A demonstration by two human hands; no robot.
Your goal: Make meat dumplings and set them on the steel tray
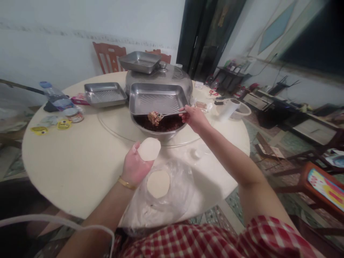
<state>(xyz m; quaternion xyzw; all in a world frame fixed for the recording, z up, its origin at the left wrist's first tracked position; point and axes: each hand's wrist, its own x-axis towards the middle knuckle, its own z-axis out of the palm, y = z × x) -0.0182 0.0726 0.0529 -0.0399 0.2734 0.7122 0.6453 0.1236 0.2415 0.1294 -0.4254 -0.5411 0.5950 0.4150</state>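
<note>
A round white dumpling wrapper [151, 149] lies across the palm and fingers of my left hand [135, 166], the thumb at its edge. My right hand [194, 117] grips the handle of a spoon [172, 114]. Its bowl is hidden under a lump of chopped filling [154, 118], held above a metal bowl [161, 135] of dark filling. Beneath my left hand, more round wrappers [158, 184] lie on a clear plastic bag [182, 186] at the table's near edge.
A rectangular metal tray [158, 100] rests over the bowl's back part. Behind it stands a large lidded pan [174, 75] with another tray [139, 61] on top. A third tray [106, 95], a bottle [57, 96] and a jar [73, 115] are leftward; a paper roll [229, 108] and basket [240, 110] rightward.
</note>
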